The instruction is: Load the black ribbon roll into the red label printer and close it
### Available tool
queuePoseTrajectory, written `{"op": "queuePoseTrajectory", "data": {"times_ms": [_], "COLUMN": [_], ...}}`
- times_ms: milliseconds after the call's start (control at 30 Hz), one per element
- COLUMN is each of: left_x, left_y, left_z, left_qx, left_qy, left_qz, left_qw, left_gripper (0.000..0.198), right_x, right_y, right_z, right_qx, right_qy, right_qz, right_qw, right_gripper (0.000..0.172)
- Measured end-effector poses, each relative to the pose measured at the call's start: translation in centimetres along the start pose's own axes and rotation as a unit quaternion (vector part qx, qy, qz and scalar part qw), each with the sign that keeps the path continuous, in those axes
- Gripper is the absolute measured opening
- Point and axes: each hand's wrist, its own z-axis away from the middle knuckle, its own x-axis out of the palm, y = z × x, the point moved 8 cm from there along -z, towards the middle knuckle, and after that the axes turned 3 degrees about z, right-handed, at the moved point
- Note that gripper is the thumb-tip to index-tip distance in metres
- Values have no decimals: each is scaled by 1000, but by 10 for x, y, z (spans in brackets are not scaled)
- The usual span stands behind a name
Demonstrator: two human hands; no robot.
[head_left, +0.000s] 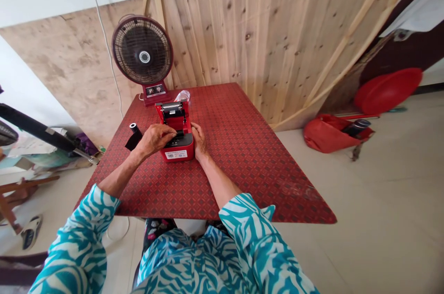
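A small red and black label printer (178,153) stands on the table with its lid (172,109) tipped up and back. A white sticker with print is on its near face. My right hand (199,140) grips the printer's right side. Over the opening, from the left, reaches my left hand (157,139), its fingers pressed together at the inner edge; whatever they pinch is hidden. Left of the printer lies a black roll with a white core (133,131), a dark strip hanging from it.
A dark red fan (144,56) stands at the back left of the red patterned table (243,160). Behind the printer is a clear plastic bottle or cup (183,95). A wooden panel (263,30) leans behind. On the floor at right are a red bag (322,134) and a red basin (388,90).
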Motion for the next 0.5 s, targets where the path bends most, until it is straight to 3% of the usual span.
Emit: {"op": "queuePoseTrajectory", "data": {"times_ms": [133, 500], "left_x": [-4, 8], "left_y": [21, 46], "left_z": [18, 63], "left_qx": [80, 173], "left_qy": [46, 162], "left_qz": [-72, -211], "left_qw": [993, 948], "left_gripper": [27, 16], "right_x": [0, 1], "right_y": [0, -2], "right_z": [0, 4], "right_qx": [0, 10], "right_qy": [-4, -9], "right_qz": [0, -1], "right_qw": [1000, 1000], "right_gripper": [40, 44]}}
